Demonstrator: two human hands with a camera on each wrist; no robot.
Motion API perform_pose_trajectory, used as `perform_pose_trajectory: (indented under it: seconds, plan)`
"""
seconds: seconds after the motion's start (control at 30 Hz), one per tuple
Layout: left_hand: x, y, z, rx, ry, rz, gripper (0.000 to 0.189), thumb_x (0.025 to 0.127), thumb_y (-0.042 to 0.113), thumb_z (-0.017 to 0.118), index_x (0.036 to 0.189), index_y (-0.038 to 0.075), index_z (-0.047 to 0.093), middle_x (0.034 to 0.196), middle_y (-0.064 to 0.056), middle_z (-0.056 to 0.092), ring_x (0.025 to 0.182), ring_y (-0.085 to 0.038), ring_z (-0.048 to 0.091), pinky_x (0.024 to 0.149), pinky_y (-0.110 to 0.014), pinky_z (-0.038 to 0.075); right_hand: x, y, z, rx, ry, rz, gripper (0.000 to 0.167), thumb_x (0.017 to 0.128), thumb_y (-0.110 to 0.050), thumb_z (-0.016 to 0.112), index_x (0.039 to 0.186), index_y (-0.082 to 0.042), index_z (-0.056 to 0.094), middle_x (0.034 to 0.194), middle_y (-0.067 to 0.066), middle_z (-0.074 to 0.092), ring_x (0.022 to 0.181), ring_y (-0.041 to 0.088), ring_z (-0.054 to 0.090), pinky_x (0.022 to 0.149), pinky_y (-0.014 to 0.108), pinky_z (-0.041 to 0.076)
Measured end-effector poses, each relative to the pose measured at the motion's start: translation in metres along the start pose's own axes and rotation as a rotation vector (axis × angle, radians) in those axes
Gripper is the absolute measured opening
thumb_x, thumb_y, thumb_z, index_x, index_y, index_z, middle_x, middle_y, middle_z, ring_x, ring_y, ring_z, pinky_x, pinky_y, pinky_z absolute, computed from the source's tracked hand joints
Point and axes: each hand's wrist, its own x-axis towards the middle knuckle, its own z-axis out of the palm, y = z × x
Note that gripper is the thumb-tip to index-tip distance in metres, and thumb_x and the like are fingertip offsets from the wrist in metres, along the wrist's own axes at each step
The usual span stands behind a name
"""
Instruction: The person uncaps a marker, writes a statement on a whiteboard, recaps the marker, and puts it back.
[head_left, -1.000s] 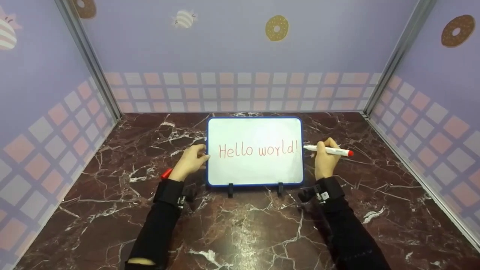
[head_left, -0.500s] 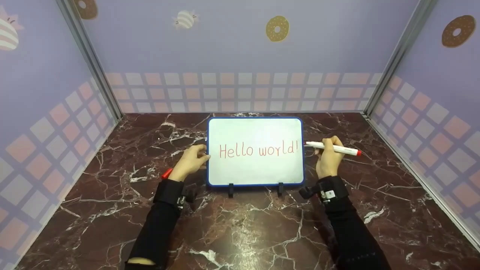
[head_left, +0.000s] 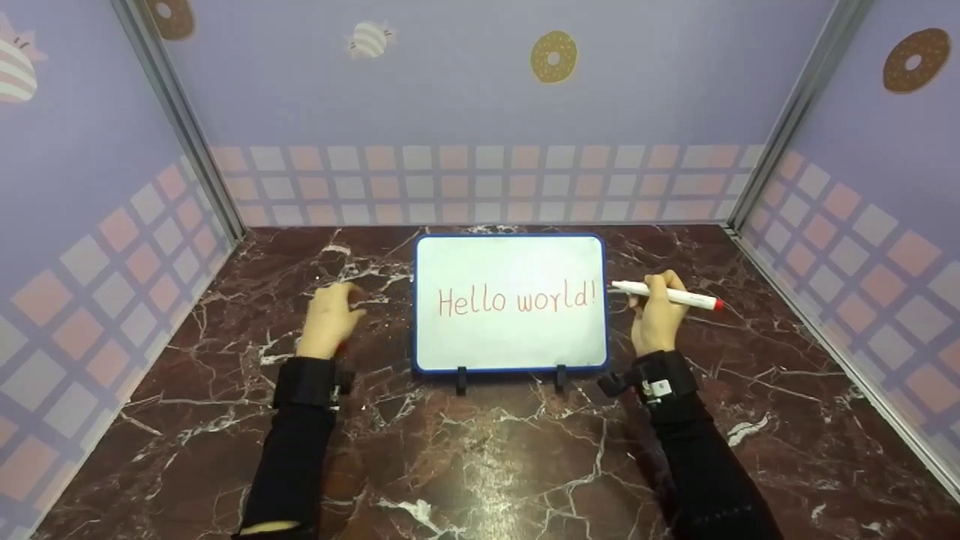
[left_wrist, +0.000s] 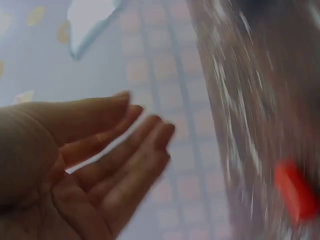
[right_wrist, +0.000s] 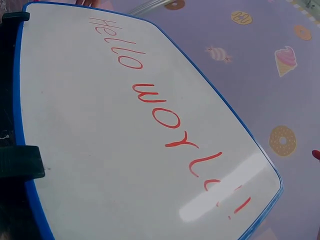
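A blue-framed whiteboard (head_left: 510,337) stands tilted back on two black clips (head_left: 461,380), bearing "Hello world!" in red. To its right, my right hand (head_left: 657,322) holds a white marker (head_left: 691,299) with a red end. The marker is uncapped, its tip near the board's right edge; whether it touches I cannot tell. My left hand (head_left: 328,319) is left of the board and apart from it, fingers loosely bent around nothing. Below it lies a red marker cap (left_wrist: 296,190), mostly hidden by the hand in the head view.
The dark red marbled table (head_left: 480,457) meets a lilac back wall (head_left: 465,97) just behind the board. Side walls with pink and white squares enclose left and right. Metal posts (head_left: 180,120) stand at the corners.
My left hand has let go of the board's left edge and moved left, over the red cap. My right hand has shifted slightly right and up with the marker. The board stays put.
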Motion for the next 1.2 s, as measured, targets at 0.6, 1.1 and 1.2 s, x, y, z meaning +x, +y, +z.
perform_pose_trajectory:
  seconds: [0.6, 1.1, 1.2]
  plan:
    - [0.0, -0.025, 0.01, 0.278, -0.119, -0.325, 0.033, 0.084, 0.002, 0.069, 0.115, -0.01, 0.065, 0.12, -0.035, 0.062, 0.107, -0.052, 0.063, 0.079, -0.06, 0.06, 0.0, 0.004, 0.0, 0.047, 0.003, 0.017, 0.041, 0.09, 0.013, 0.043, 0.058, -0.012, 0.039, 0.05, -0.001, 0.046, 0.038, 0.007, 0.043, 0.035, 0.014, 0.033]
    - [-0.001, -0.031, 0.013, 0.271, -0.122, -0.314, 0.034, 0.085, 0.007, 0.073, 0.113, -0.011, 0.064, 0.118, -0.036, 0.063, 0.106, -0.053, 0.062, 0.079, -0.06, 0.059, 0.0, 0.002, 0.001, 0.032, 0.006, 0.029, 0.041, 0.09, 0.012, 0.044, 0.057, -0.012, 0.04, 0.049, -0.002, 0.045, 0.038, 0.007, 0.043, 0.034, 0.013, 0.031]
    - [-0.001, -0.029, 0.01, 0.276, -0.089, -0.288, 0.033, 0.086, 0.009, 0.073, 0.11, -0.011, 0.065, 0.116, -0.036, 0.063, 0.104, -0.054, 0.063, 0.077, -0.061, 0.059, -0.001, 0.002, 0.003, 0.046, 0.002, 0.032, 0.04, 0.09, 0.012, 0.044, 0.057, -0.012, 0.041, 0.049, -0.002, 0.045, 0.037, 0.007, 0.042, 0.034, 0.013, 0.03]
